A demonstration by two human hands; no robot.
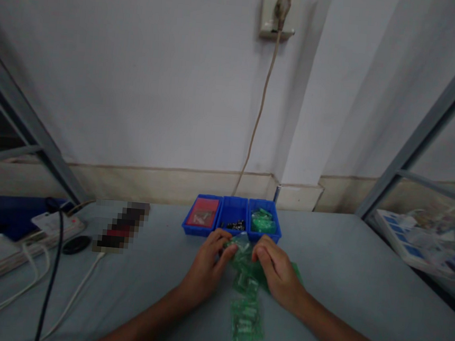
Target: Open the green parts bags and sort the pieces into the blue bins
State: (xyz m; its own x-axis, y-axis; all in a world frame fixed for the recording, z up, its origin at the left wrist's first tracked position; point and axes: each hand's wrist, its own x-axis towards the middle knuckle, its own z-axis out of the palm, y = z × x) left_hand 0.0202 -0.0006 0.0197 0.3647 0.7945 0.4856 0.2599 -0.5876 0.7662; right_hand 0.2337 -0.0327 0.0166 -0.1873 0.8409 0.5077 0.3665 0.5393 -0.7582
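My left hand [208,267] and my right hand [276,270] come together over the table, just in front of three blue bins. Between them is a small clear green plastic bag [240,246], pinched at its edges by the fingers of both hands. More green bags lie beneath: one small filled bag [246,283] under the held one, another [246,321] nearer me with small pale pieces inside. Green plastic [296,272] also shows behind my right hand. My fingertips partly hide the held bag, and its contents are blurred.
The left bin [185,225] holds a red item and a small clear bag, the middle bin [234,205] small dark and shiny parts, the right bin [278,233] green bags. Leftward are a pixelated object [122,227], a black disc [77,245], cables and a power strip [4,267].
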